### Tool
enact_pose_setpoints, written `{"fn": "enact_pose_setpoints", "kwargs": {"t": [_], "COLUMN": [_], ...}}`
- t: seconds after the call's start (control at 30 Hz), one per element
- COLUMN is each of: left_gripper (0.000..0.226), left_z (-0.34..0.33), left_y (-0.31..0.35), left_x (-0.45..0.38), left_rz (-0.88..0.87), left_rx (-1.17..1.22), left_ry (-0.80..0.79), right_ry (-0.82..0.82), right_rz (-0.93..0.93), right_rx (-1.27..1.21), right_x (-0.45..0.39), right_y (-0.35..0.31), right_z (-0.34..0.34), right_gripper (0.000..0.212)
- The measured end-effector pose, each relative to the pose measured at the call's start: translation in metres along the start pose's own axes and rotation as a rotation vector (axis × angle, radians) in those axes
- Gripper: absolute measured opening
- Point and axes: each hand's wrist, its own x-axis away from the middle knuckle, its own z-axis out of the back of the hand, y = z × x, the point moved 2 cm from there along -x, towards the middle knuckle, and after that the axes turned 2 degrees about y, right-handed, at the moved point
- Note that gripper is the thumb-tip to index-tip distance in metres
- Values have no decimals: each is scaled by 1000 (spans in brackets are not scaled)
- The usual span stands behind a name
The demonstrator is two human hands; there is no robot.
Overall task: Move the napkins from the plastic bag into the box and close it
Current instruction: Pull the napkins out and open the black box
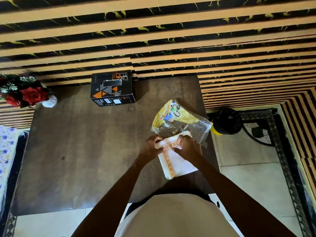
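Observation:
A stack of white napkins (pixel 179 161) with an orange patterned band lies on the brown table (pixel 82 151), its near end off the bag. My left hand (pixel 150 147) and my right hand (pixel 188 147) both grip the stack's far end, side by side. Just beyond them lies the clear plastic bag (pixel 179 120) with a yellow printed top, flattened on the table. The black box (pixel 112 88) with orange triangles stands at the table's far edge, left of the bag, its top shut with a slot in it.
A vase of red flowers (pixel 27 94) stands at the table's far left corner. A striped wall runs behind the table. To the right, on the tiled floor, sits a black and yellow bin (pixel 225 122). A floral cloth (pixel 6 151) lies at the left.

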Motion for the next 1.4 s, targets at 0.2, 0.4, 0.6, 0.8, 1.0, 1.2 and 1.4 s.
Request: {"fn": "enact_pose_setpoints", "kwargs": {"t": [0.2, 0.4, 0.6, 0.8, 1.0, 1.2, 1.4], "left_gripper": [40, 49, 56, 34, 20, 53, 79], "left_z": [0, 2, -2, 2, 28, 95, 141], "left_y": [-6, -1, -1, 2, -8, 16, 24], "left_x": [0, 0, 1, -1, -24, -59, -113], "left_rz": [8, -15, -31, 77, 219, 211, 177], "left_rx": [61, 177, -18, 163, 370, -261, -551], "left_ry": [21, 63, 41, 126, 323, 581, 485], "right_ry": [25, 37, -9, 0, -81, -279, -224], "right_rz": [-15, 0, 49, 68, -79, -73, -139], "right_rx": [-74, -166, -115, -165, -559, -617, -577], "right_x": [3, 5, 3, -8, -33, -52, -67], "right_y": [5, 9, 10, 4, -5, -8, -6], "right_z": [1, 2, -1, -1, 4, -5, -14], "right_gripper": [64, 62, 69, 56, 23, 25, 20]}}
